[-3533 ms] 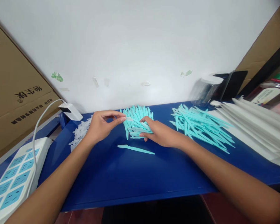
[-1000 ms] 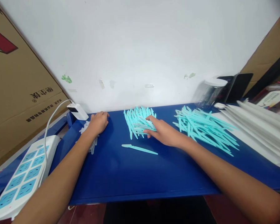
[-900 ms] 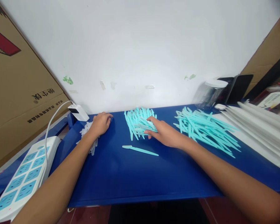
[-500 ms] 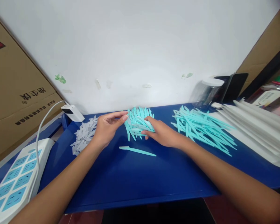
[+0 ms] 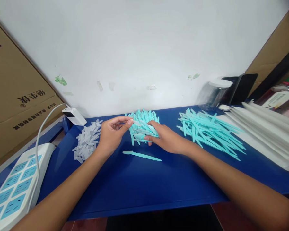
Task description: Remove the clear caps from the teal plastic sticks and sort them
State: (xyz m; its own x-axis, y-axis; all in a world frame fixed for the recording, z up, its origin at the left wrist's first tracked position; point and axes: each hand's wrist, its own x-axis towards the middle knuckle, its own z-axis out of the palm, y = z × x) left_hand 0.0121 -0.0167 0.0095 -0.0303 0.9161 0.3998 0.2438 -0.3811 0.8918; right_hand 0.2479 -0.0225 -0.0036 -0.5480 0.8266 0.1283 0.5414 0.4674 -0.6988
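Observation:
My right hand (image 5: 167,136) is wrapped round a bunch of turquoise eyebrow razors (image 5: 146,131), their blade ends toward my left hand. The thumb and fingertips of my left hand (image 5: 113,133) pinch a small translucent blade cap (image 5: 136,123) at the end of one razor in the bunch. Whether the cap sits fully on the blade I cannot tell. Behind and partly under my hands lies a middle pile of razors (image 5: 144,115). A single razor (image 5: 142,156) rests on the table in front. Loose translucent caps (image 5: 86,141) are heaped left of my left hand.
Another razor pile (image 5: 207,131) spreads on the right of the blue table (image 5: 144,186). Beside it stand a clear jar (image 5: 214,94), a dark phone (image 5: 244,89) and stacked white sheets (image 5: 262,134). At left are a power strip (image 5: 16,183), a white charger (image 5: 74,116) and a cardboard box (image 5: 16,89).
My left fingertips have moved slightly right, and the cap between them shows more clearly against the bunch. My right hand has shifted slightly left, still round the razors.

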